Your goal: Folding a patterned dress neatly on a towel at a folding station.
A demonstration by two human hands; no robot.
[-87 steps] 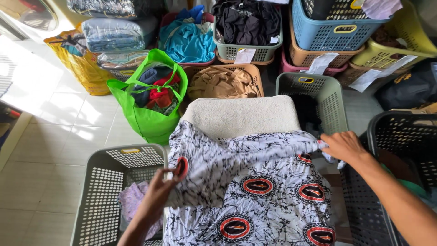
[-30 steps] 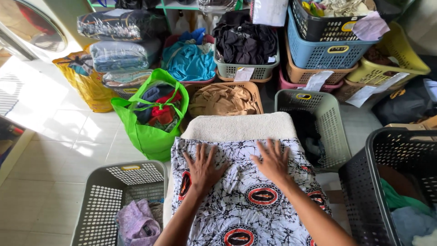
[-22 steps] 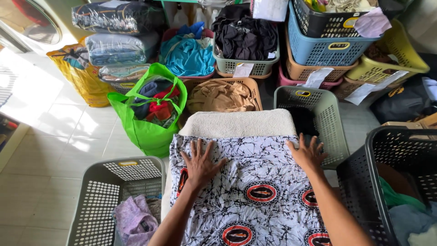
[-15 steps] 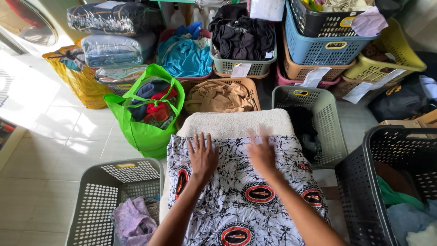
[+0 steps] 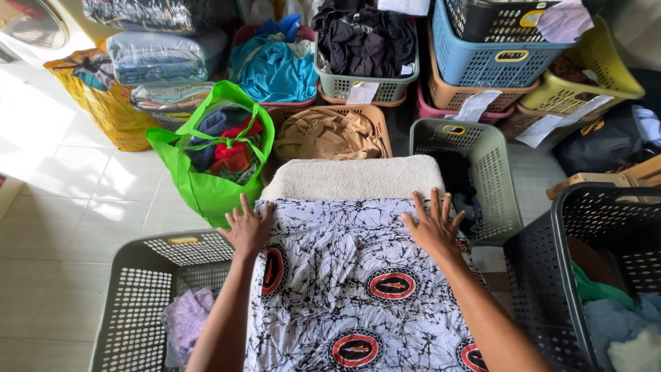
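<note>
Seen from above, a person's two bare hands press flat on a black-and-white patterned cloth [image 5: 351, 275] with red oval motifs, spread over a padded surface covered in a cream towel [image 5: 352, 177] at the centre of the scene. The left hand [image 5: 246, 227] lies open, fingers spread, on the cloth's far left corner; the right hand [image 5: 432, 226] lies open the same way on its far right corner — neither grips anything. The cloth's far edge runs straight across between the two hands, with a bare strip of towel showing beyond it. To the near left stands a grey perforated laundry basket [image 5: 148, 289] holding a pale purple garment [image 5: 184, 320]. To the near right is a dark grey basket [image 5: 592, 262] with green and pale blue clothes inside. Just right of the towel sits another grey basket [image 5: 482, 165] with dark clothing in it. Left of the towel, a bright green bag [image 5: 206, 179] stands open on the pale tiled floor [image 5: 76, 227], stuffed with red and blue clothes. Straight beyond the towel is an orange basket [image 5: 330, 131] of tan fabric. Farther off — along the back — more baskets are crowded together: a blue basket [image 5: 496, 62], a yellow basket [image 5: 592, 86], and one filled with black clothes [image 5: 361, 41], beside a yellow bag [image 5: 103, 107] and folded bundles wrapped in clear plastic.
</note>
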